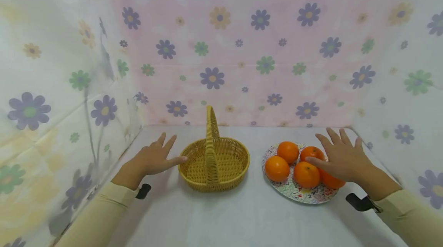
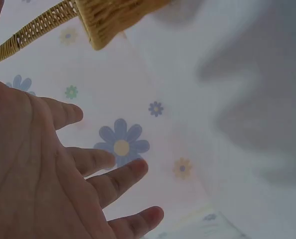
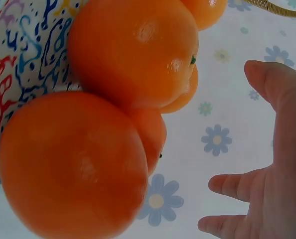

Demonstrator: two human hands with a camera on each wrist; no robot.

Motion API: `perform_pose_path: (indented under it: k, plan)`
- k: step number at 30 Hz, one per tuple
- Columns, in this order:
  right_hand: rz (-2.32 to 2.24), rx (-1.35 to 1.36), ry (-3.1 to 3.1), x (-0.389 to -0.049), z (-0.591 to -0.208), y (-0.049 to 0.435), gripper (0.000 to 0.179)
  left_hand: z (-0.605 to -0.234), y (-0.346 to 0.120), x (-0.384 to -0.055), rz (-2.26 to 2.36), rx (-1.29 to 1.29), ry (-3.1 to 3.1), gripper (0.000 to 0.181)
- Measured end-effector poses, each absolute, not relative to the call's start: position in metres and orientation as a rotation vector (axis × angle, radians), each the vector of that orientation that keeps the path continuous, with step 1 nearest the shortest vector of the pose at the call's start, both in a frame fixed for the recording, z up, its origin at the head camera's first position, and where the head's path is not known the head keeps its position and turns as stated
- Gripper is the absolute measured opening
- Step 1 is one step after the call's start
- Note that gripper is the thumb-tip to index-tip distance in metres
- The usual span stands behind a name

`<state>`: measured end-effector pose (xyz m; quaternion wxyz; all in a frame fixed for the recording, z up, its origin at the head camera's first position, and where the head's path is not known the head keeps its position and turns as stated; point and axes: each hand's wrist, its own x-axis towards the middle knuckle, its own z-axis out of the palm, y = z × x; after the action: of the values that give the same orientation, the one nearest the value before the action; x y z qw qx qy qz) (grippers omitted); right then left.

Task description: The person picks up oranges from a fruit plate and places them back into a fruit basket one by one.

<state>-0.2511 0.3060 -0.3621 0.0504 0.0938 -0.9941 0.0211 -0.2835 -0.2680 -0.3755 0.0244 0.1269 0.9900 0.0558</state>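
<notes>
I can't read a single word, brand or number from here: the cloth (image 1: 238, 53) at twelve o'clock carries just printed flowers, and the plate (image 1: 288, 188) toward four o'clock just coloured squiggles, none legible as letters.

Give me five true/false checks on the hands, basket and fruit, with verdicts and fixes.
1. The oranges lie on the plate. True.
2. The wicker basket has its handle upright. True.
3. Neither the left hand nor the right hand holds anything. True.
4. The plate is plain white. False: it has a multicoloured pattern.
5. In the head view, the wicker basket stands right of the plate. False: it stands left of it.
</notes>
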Motion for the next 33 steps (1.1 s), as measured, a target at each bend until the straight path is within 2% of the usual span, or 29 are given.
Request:
perform_pose_path:
  k: [12,23,33]
  plan:
    - [0.082,0.387,-2.948,-0.251,-0.359,0.282,0.104,-0.386,-0.261,-0.288,0.446,0.344,3.016,0.111]
    - [0.181,0.485,-2.890,-0.244,-0.358,0.251,0.088,-0.395,-0.253,-0.291,0.632,0.283,2.968,0.111]
    - [0.349,0.536,-2.859,-0.244,-0.365,0.226,0.087,-0.403,-0.250,-0.296,0.796,0.320,2.912,0.095]
